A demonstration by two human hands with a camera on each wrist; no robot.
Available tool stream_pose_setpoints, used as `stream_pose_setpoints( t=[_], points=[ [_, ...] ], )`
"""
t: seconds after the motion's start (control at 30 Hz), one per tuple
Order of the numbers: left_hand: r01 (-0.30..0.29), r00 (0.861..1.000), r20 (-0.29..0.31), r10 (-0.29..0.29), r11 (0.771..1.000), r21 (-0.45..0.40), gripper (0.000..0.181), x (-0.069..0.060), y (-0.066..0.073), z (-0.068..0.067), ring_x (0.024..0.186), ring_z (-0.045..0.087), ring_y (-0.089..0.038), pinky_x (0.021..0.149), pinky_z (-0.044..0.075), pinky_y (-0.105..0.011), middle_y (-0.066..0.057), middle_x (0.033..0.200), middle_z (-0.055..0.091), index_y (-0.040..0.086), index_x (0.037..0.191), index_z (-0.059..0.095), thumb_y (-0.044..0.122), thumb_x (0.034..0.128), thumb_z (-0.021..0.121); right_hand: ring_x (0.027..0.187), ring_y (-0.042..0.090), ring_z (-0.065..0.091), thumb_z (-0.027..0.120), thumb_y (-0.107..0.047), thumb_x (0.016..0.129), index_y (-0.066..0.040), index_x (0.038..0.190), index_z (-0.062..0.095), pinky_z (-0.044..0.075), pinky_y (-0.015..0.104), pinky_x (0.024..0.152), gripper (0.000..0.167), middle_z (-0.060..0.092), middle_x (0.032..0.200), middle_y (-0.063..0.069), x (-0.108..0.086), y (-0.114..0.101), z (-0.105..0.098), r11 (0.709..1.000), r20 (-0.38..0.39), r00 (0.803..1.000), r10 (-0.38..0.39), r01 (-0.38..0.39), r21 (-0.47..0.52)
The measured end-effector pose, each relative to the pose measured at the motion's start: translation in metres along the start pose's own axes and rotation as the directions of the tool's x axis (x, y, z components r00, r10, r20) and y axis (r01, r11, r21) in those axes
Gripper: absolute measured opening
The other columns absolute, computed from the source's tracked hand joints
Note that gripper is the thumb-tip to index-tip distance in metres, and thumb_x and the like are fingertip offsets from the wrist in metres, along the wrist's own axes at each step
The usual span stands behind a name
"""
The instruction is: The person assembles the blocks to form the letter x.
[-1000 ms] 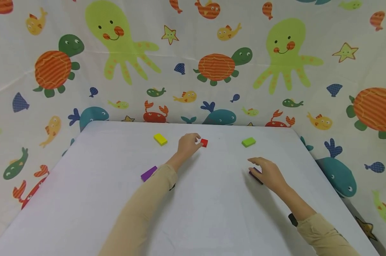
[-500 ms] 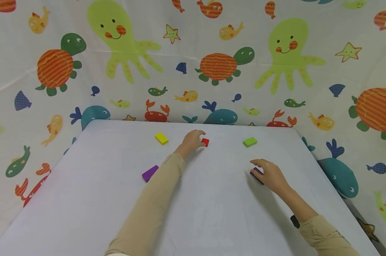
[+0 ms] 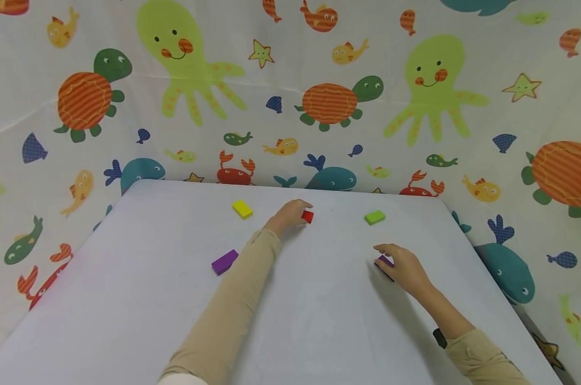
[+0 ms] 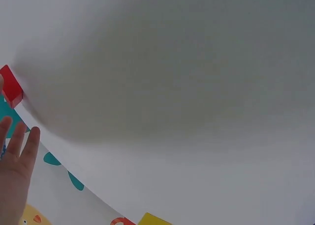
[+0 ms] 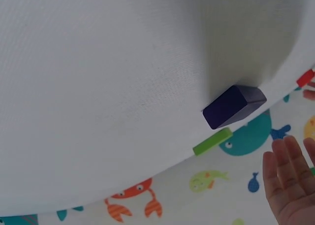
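My left hand (image 3: 289, 215) is at a small red block (image 3: 307, 216) near the back of the table. Its thumb is against or close beside the block, while the fingers reach past above it; in the left wrist view those fingers (image 4: 29, 148) look straight and apart from the red block (image 4: 12, 87). At the right, my right hand (image 3: 406, 269) hovers around a dark purple block (image 3: 385, 261), thumb near it and fingers spread beyond. The right wrist view has the purple block (image 5: 231, 107) on the table, with straight fingers (image 5: 290, 171) clear of it.
On the white table (image 3: 310, 321) lie a yellow block (image 3: 243, 209) back left, a green block (image 3: 374, 217) back right, and another purple block (image 3: 224, 262) beside my left forearm. A cloth (image 3: 281, 53) printed with sea animals hangs behind the table.
My left hand has moved a little to the right, closer to the red block. The right hand stays at the purple block, nearly unmoved. The head view has shifted slightly.
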State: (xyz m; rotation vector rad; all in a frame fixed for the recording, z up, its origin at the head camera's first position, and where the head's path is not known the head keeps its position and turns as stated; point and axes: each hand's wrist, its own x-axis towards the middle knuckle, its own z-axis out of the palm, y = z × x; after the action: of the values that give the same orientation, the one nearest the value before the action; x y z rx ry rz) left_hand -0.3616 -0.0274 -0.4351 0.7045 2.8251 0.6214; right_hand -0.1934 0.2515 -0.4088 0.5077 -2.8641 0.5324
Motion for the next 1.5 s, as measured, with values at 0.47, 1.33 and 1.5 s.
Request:
stream_pose_setpoints(
  t=[0.47,1.33,1.5],
  points=[
    [-0.061,0.982,-0.174,0.073,0.996,0.071,0.034,0.086,-0.081,0.084,0.102,0.057,-0.024,0.091,0.047,-0.033,-0.008,0.116,0.066,0.009,0.114,0.066,0.014,0.0811,0.072,0.088,0.032,0.066,0.071,-0.005,0.080,0.003,0.110,0.065,0.054,0.047,0.079,0.031,0.069,0.101,0.019,0.000,0.001,0.003,0.999,-0.015,0.999,-0.031,0.031,0.013],
    [0.163,0.984,-0.052,-0.172,0.975,-0.149,0.038,-0.026,-0.002,-0.010,0.102,0.051,-0.024,0.091,0.047,-0.032,-0.011,0.111,0.063,0.002,0.113,0.065,0.022,0.0814,0.074,0.089,0.033,0.065,0.071,-0.008,0.082,0.004,0.110,0.065,0.054,0.048,0.078,0.031,0.069,0.099,0.020,-0.008,0.002,-0.001,1.000,-0.033,0.999,-0.011,0.011,0.003],
    [0.135,0.988,-0.059,-0.145,0.980,-0.148,0.037,-0.033,-0.004,-0.014,0.100,0.052,-0.024,0.089,0.049,-0.032,-0.013,0.109,0.064,0.001,0.112,0.066,0.020,0.0813,0.074,0.088,0.033,0.065,0.071,-0.008,0.081,0.004,0.110,0.065,0.054,0.047,0.077,0.032,0.069,0.097,0.019,-0.008,0.003,0.001,1.000,-0.027,1.000,-0.008,0.008,-0.004]
  ],
)
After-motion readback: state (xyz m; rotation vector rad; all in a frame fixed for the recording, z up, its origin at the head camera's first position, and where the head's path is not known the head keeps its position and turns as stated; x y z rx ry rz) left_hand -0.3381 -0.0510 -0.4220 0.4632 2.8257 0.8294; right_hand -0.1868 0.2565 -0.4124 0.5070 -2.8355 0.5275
